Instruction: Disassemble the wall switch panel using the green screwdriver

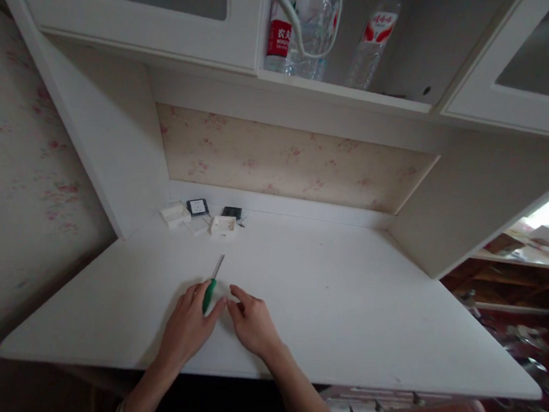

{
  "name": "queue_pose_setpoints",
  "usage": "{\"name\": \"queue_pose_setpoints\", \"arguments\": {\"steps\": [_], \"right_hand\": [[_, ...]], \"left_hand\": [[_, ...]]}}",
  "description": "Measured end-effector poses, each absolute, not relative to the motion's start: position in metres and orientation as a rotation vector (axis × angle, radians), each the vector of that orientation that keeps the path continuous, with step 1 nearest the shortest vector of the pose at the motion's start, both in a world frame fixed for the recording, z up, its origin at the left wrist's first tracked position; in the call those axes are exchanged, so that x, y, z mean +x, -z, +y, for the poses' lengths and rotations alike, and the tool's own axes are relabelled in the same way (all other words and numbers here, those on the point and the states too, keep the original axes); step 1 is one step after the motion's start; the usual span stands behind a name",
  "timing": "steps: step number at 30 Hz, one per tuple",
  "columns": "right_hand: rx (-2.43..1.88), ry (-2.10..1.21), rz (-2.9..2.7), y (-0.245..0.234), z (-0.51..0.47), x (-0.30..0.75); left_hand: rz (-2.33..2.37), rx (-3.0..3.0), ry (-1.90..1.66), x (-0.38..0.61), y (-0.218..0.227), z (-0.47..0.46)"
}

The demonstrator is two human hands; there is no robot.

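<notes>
A screwdriver with a green handle (208, 296) and a metal shaft (218, 266) lies on the white desktop, its tip pointing away from me. My left hand (189, 322) rests around the handle: the fingers touch its left side, while the thumb stands apart to the right. Close by, my right hand (252, 322) has its index finger and thumb slightly bent with a gap between them. The two thumbs nearly meet. I make out nothing in the right hand, though its palm side is hidden.
Toward the back left of the desk (341, 319) sit a white box (175, 214), a dark-framed socket plate (197, 207), another white box (223, 226) and a black part (232, 212). Overhead, a cabinet shelf (341, 92) holds plastic bottles (375, 45); a white cable (295, 23) hangs before it.
</notes>
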State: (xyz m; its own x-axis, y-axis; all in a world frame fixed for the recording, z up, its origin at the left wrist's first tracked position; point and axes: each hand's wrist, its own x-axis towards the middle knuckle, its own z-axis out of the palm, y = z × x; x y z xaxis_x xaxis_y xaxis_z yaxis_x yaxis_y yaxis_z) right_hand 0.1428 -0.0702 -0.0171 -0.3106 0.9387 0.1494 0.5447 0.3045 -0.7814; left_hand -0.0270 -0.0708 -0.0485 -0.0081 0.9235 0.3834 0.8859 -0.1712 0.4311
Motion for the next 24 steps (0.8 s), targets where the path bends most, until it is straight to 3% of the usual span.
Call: {"name": "queue_pose_setpoints", "arguments": {"steps": [6,17,24], "right_hand": [[-1.348,-0.924,-1.708,0.033,-0.086,0.181],[-1.509,-0.859,-1.523,0.057,-0.123,0.23],[-1.447,-1.032,-1.435,0.058,-0.123,0.224]], "left_hand": [[2.193,2.347,-0.557,-0.047,0.047,-0.071],[2.609,2.308,-0.385,-0.124,0.053,-0.057],[2.556,2.353,-0.313,-0.139,0.051,-0.056]]}}
